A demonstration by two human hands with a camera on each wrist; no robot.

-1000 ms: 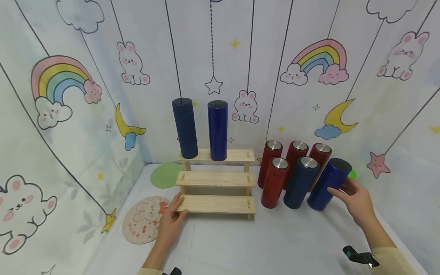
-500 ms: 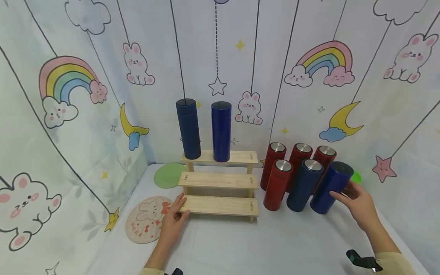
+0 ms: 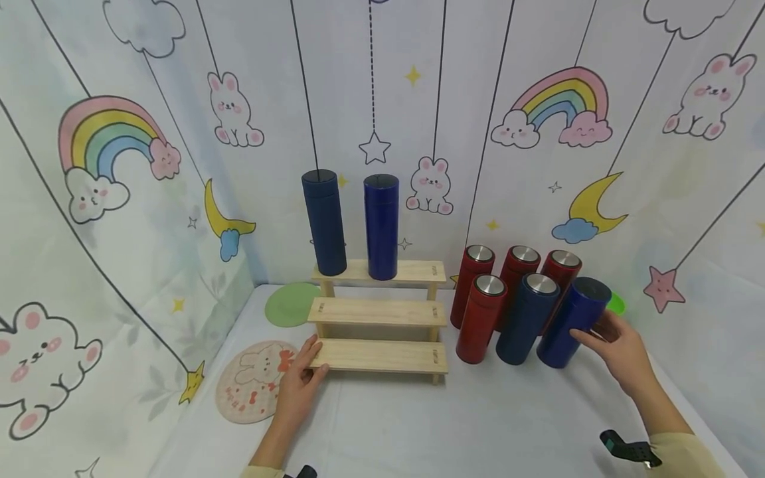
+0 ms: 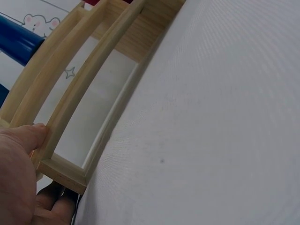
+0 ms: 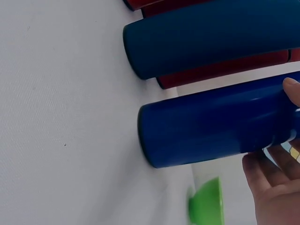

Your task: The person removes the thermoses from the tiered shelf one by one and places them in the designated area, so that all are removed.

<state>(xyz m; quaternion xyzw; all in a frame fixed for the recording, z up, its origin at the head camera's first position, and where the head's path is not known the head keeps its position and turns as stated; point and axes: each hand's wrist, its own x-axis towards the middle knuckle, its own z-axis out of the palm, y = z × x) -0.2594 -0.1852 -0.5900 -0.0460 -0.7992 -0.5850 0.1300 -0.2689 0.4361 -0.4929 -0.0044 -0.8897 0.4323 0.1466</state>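
My left hand grips the left end of the lowest step of a three-tier wooden display rack. In the left wrist view the thumb lies on the step, with other fingers by the rack's end. At the right, my right hand holds a glossy blue thermos around its upper part, thumb in front and fingers behind. That thermos stands on the table beside a matte navy thermos with a steel-coloured top. A navy thermos and a glossy blue thermos stand on the rack's top step.
Several red thermoses cluster left of and behind the navy one. A bright green bowl sits behind the right hand. On the left lie a green round mat and a pink rabbit mat. A printed curtain backs the table.
The head view shifts slightly between frames. Both hands keep their places on the rack and the blue thermos.
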